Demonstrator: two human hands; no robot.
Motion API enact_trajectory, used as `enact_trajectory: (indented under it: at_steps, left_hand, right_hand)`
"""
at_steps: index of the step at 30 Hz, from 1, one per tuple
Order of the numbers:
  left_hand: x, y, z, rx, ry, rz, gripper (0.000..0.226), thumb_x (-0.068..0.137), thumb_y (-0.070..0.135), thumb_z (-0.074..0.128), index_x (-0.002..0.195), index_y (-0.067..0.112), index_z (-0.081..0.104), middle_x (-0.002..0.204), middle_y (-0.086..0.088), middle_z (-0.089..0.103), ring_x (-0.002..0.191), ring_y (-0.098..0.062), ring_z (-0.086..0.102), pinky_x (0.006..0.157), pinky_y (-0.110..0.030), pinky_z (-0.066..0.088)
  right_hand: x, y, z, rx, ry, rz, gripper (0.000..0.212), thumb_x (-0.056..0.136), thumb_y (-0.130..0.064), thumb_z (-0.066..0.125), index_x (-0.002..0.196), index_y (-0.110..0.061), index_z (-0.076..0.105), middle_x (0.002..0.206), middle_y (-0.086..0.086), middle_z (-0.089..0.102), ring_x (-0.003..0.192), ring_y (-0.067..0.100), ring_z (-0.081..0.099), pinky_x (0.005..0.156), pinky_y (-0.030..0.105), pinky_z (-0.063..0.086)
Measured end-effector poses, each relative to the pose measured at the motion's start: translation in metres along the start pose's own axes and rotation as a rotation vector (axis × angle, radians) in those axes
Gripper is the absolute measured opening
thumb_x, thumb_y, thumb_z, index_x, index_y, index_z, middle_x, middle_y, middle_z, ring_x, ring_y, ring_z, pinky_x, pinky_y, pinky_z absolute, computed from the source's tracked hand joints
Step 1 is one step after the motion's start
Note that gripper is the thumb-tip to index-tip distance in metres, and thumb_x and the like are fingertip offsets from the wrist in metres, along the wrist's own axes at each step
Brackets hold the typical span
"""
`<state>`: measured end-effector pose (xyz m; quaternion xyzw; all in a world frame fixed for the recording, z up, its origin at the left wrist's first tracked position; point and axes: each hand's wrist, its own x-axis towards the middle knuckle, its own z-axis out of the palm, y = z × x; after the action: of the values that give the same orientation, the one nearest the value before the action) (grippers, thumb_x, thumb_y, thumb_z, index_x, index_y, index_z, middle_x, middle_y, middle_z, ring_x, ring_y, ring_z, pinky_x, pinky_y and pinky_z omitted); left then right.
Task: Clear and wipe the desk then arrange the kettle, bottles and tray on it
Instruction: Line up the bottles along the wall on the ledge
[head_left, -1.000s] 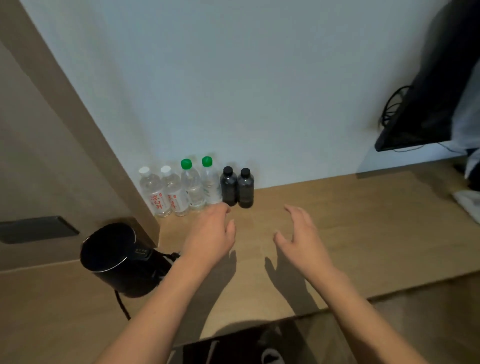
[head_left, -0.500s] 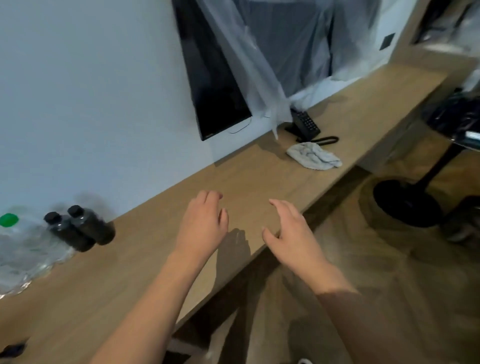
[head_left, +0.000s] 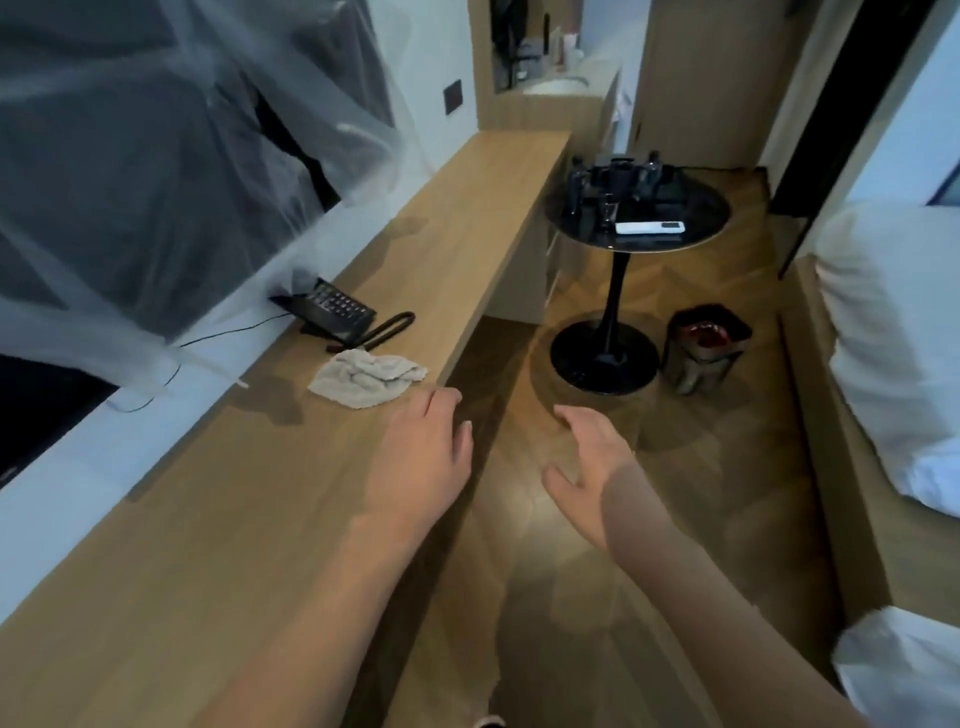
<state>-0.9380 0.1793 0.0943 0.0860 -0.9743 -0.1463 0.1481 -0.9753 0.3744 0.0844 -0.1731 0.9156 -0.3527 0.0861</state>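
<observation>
Bottles gone from view, cloth (head_left: 366, 382) closer (both hands (head_left: 415, 457) empty)

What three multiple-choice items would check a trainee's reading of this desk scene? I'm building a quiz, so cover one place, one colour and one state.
1. Where does the cloth lie?
A. on the desk, just in front of the phone
B. on the round side table
C. on the floor

2. What colour is the round side table?
A. white
B. black
C. red

3. What are the hands doing?
A. both grip the cloth
B. the left holds the phone
C. both are open and hold nothing

Answers:
1. A: the crumpled cloth rests on the wooden top, near its front edge, close to the phone.
2. B: its top, stem and foot are all black.
3. C: the left hand and the right hand show relaxed fingers with nothing in them.
</observation>
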Motion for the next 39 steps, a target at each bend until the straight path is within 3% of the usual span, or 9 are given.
enact_trajectory:
  at_steps: [7, 9, 13, 23, 32, 39]
  left_hand:
    - [0.120, 0.036, 0.069, -0.051, -0.072, 0.090, 0.036, 0.099, 0.027, 0.059, 0.132, 0.016, 0.056, 0.133, -0.001, 0.056, 0.121, -0.017, 0.055, 0.099, -0.027, 0.044]
    - [0.167, 0.040, 0.092, -0.086, -0.069, 0.113, 0.035, 0.099, 0.027, 0.058, 0.131, 0.015, 0.057, 0.132, -0.002, 0.056, 0.121, -0.017, 0.055, 0.099, -0.027, 0.044]
    - [0.261, 0.044, 0.122, -0.119, -0.079, 0.127, 0.037, 0.102, 0.030, 0.054, 0.136, 0.016, 0.054, 0.137, -0.001, 0.054, 0.124, -0.013, 0.053, 0.102, -0.025, 0.044]
    - [0.448, 0.069, 0.165, -0.173, -0.085, 0.104, 0.032, 0.102, 0.031, 0.055, 0.132, 0.019, 0.057, 0.132, 0.004, 0.056, 0.120, -0.008, 0.053, 0.094, -0.011, 0.031]
    - [0.590, 0.087, 0.231, -0.158, -0.129, 0.045, 0.033, 0.104, 0.030, 0.051, 0.135, 0.018, 0.055, 0.134, 0.005, 0.055, 0.122, -0.008, 0.052, 0.099, -0.016, 0.036]
    - [0.730, 0.120, 0.262, -0.212, -0.057, -0.095, 0.031, 0.104, 0.032, 0.051, 0.133, 0.022, 0.055, 0.131, 0.005, 0.056, 0.115, -0.005, 0.052, 0.101, -0.027, 0.048]
  right_hand:
    - [0.091, 0.064, -0.039, -0.043, 0.051, 0.076, 0.063, 0.095, -0.033, 0.060, 0.150, -0.024, 0.031, 0.152, -0.006, 0.033, 0.127, 0.012, 0.048, 0.111, 0.028, 0.036]
    - [0.136, 0.080, -0.046, -0.063, 0.093, 0.061, 0.063, 0.094, -0.032, 0.062, 0.150, -0.023, 0.033, 0.151, -0.006, 0.036, 0.132, 0.013, 0.044, 0.110, 0.025, 0.032]
    - [0.230, 0.097, -0.070, -0.053, 0.105, 0.107, 0.063, 0.095, -0.033, 0.061, 0.150, -0.029, 0.030, 0.154, -0.010, 0.031, 0.142, 0.011, 0.031, 0.114, 0.031, 0.030]
    - [0.405, 0.133, -0.127, -0.033, 0.135, 0.169, 0.063, 0.094, -0.030, 0.064, 0.149, -0.025, 0.034, 0.150, -0.008, 0.040, 0.139, 0.008, 0.036, 0.113, 0.028, 0.031]
    - [0.560, 0.198, -0.170, 0.043, 0.118, 0.169, 0.062, 0.096, -0.031, 0.059, 0.151, -0.021, 0.033, 0.153, -0.003, 0.037, 0.141, 0.013, 0.034, 0.119, 0.036, 0.030]
    - [0.700, 0.238, -0.234, 0.088, 0.166, 0.158, 0.057, 0.096, -0.027, 0.059, 0.148, -0.018, 0.037, 0.150, -0.001, 0.041, 0.136, 0.016, 0.040, 0.114, 0.035, 0.035]
